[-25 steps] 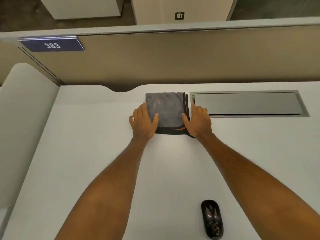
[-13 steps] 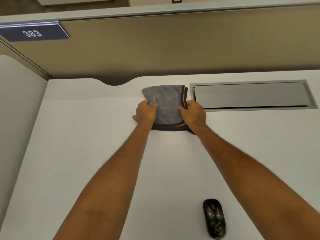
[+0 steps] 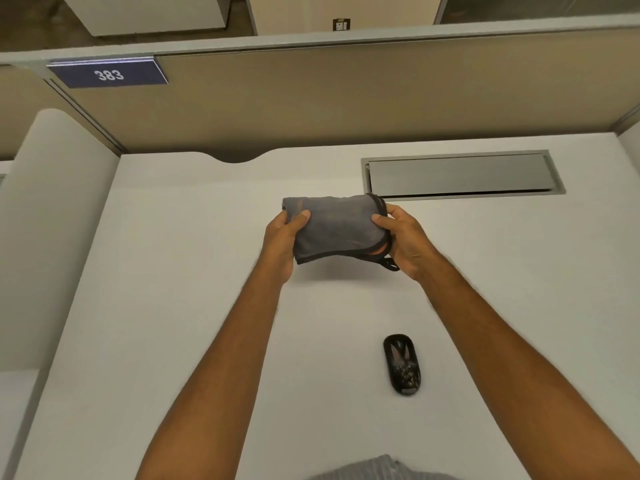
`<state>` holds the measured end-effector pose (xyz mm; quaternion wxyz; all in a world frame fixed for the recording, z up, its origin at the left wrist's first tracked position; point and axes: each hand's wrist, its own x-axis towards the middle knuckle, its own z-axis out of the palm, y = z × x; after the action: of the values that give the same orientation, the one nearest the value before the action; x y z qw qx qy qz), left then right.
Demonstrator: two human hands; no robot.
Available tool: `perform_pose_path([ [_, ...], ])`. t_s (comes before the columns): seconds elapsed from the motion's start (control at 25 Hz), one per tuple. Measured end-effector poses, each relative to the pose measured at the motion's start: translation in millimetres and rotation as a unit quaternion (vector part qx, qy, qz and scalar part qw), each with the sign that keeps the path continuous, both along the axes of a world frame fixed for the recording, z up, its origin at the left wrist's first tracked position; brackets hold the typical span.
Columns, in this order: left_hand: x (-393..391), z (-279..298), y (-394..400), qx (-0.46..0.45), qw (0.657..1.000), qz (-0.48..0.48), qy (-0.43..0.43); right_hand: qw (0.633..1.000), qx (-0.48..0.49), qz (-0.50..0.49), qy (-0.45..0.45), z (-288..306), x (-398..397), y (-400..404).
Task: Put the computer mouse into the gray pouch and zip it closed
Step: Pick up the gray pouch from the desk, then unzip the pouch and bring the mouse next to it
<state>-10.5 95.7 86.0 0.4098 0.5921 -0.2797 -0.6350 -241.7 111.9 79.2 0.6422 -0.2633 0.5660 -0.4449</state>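
I have the pouch (image 3: 337,230) up off the desk (image 3: 173,306), pinched at both ends: my left hand (image 3: 282,242) closes on its left edge with the thumb on top, and my right hand (image 3: 403,240) grips the right edge where the dark zip binding curves round. It sags between the two grips and shows folds, so I judge it soft, thin fabric, very light, with no stiffness of its own; it will collapse unless I keep it spread. An orange lining shows at the lower right by the binding, so I take the mouth to be on that side and at least partly open, though I cannot tell how far the zip runs. A small dark loop hangs below my right hand, likely the pull or a carry tab. The mouse (image 3: 402,364) lies on the desk nearer me, well apart from the pouch and to the right of centre, untouched. It looks hard, glossy and smooth, so I expect it to be slick; I would take it across its sides, keeping the left hand on the pouch to hold the mouth wide
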Motion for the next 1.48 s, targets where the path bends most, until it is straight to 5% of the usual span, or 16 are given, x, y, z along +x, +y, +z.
perform_pose_path([
  [0.16,-6.7,22.8,76.4,-0.012,1.0,0.01,0.022,0.999,-0.031,-0.017,0.01,43.5,-8.2,75.6],
  [0.32,-21.9,42.1,144.3,0.0,0.999,-0.025,-0.046,0.997,-0.066,-0.022,0.029,84.5,-14.9,141.0],
  [0.44,-33.9,55.7,174.3,-0.104,0.969,-0.177,-0.137,0.997,-0.072,0.002,0.019,109.0,-26.2,180.5],
  [0.6,-62.1,81.8,204.5,-0.162,0.911,-0.373,-0.072,0.997,-0.062,0.031,0.019,127.7,-41.3,220.2],
  [0.88,-105.8,73.3,251.6,-0.117,0.962,-0.246,-0.027,0.989,-0.092,-0.111,0.037,111.2,-80.0,275.6],
  [1.04,-121.7,69.0,272.3,-0.047,0.968,-0.234,0.079,0.999,-0.036,-0.021,-0.021,77.7,-74.2,315.8],
  [1.16,-131.2,61.2,285.5,-0.034,0.969,-0.241,0.041,0.997,0.004,-0.045,-0.066,63.5,-50.6,331.3],
  [1.48,-98.5,28.7,274.6,-0.076,0.945,-0.301,-0.103,0.985,-0.022,-0.131,0.109,36.5,-56.4,328.2],
])
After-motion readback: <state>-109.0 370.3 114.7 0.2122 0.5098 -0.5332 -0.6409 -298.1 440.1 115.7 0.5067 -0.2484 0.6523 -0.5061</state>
